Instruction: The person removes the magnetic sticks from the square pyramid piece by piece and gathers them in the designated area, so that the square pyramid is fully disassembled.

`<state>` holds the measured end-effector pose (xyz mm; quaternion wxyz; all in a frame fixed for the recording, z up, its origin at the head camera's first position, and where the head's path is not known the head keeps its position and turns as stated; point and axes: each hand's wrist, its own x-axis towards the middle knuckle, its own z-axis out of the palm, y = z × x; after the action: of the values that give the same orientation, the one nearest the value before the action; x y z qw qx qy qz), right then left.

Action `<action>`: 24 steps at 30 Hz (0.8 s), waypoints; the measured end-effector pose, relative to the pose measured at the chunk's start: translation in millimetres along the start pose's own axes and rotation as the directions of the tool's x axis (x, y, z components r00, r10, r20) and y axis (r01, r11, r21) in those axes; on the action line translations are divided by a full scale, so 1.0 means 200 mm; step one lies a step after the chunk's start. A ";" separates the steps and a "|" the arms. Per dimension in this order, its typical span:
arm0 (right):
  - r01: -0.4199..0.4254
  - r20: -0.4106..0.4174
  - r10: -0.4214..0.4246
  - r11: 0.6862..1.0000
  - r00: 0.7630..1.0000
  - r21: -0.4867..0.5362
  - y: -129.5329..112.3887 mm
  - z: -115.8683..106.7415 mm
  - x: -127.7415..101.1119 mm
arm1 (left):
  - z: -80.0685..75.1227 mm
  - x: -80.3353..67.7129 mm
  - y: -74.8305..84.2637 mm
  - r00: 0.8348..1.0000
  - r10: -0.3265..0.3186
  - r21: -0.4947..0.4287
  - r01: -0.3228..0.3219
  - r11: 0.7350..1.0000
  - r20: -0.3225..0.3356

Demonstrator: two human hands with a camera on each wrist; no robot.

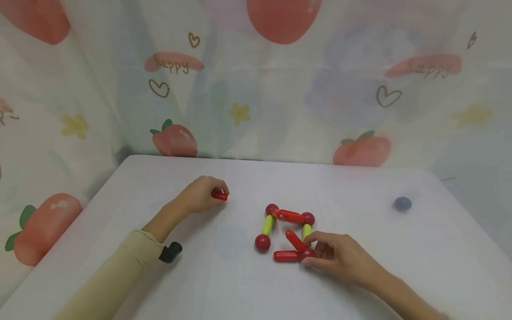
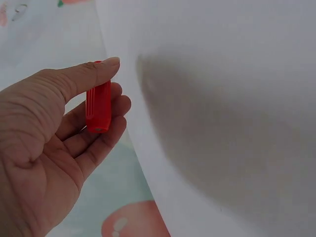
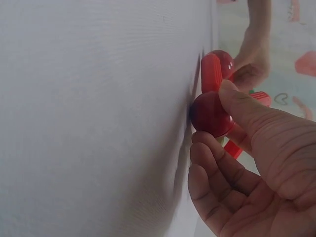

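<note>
Assembly (image 1: pixel 267 225) of balls and rods between two hands

A fruit-printed backdrop cloth (image 1: pixel 276 111) hangs behind the far edge of the white worktop (image 1: pixel 224 289). The left arm, in a pale sleeve (image 1: pixel 116 275), reaches over from the left edge; the right arm comes in from the near right.

The assembly lies about midway between the left and right edges, well in from the far edge. A jointed red piece (image 1: pixel 294 217) bridges its two far balls; lime rods run from these toward the near side. Two red rods fan out from the near right ball (image 3: pixel 212 116), one lying toward the near left ball (image 1: pixel 262 242) but apart from it.

The right hand (image 1: pixel 340 258) pinches the near right ball between thumb and forefinger, presumably to steady that corner; its other fingers curl loosely, and whether the middle one also touches cannot be told. The left hand (image 1: pixel 204 194), toward the far left corner, pinches a separate red rod (image 2: pixel 100 106) between thumb and curled fingers. One end shows past the grip, a hold that probably serves to leave that end free.

A dark ball (image 1: pixel 402 204) rests toward the far right corner, perhaps set aside from the work. Beside the left cuff shows a small black object (image 1: pixel 170 252); whether worn or lying there is unclear.
</note>
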<state>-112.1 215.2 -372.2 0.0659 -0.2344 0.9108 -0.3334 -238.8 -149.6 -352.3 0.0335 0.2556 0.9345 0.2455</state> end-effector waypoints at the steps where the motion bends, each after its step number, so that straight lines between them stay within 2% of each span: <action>1: -0.003 0.000 0.003 1.000 1.000 0.003 0.00 0.00 0.00 | 0.00 0.02 -0.02 1.000 -0.024 0.021 0.024 0.999 0.006; 5: 0.014 -0.006 -0.014 1.000 1.000 0.013 0.01 0.01 -0.01 | -0.01 0.08 -0.07 0.995 -0.098 0.066 0.095 0.993 0.035; 10: 0.028 -0.018 -0.027 1.000 0.999 0.012 0.01 0.02 -0.02 | -0.02 0.14 -0.10 0.991 -0.133 0.070 0.131 0.989 0.027; 13: 0.032 -0.025 -0.031 0.999 0.999 0.010 0.02 0.02 -0.02 | -0.02 0.16 -0.11 0.991 -0.131 0.071 0.129 0.989 0.024; 16: 0.029 -0.026 -0.029 0.999 0.999 0.012 0.02 0.01 -0.01 | -0.03 0.16 -0.12 0.994 -0.101 0.057 0.099 0.993 0.031; 24: 0.003 -0.019 -0.003 1.000 1.000 0.007 0.02 0.01 -0.01 | -0.01 0.15 -0.19 0.998 -0.054 -0.039 0.055 0.998 0.026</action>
<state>-110.8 216.5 -376.3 0.0576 -0.2324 0.9098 -0.3391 -282.5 -165.0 -366.0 0.0568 0.2322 0.9356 0.2600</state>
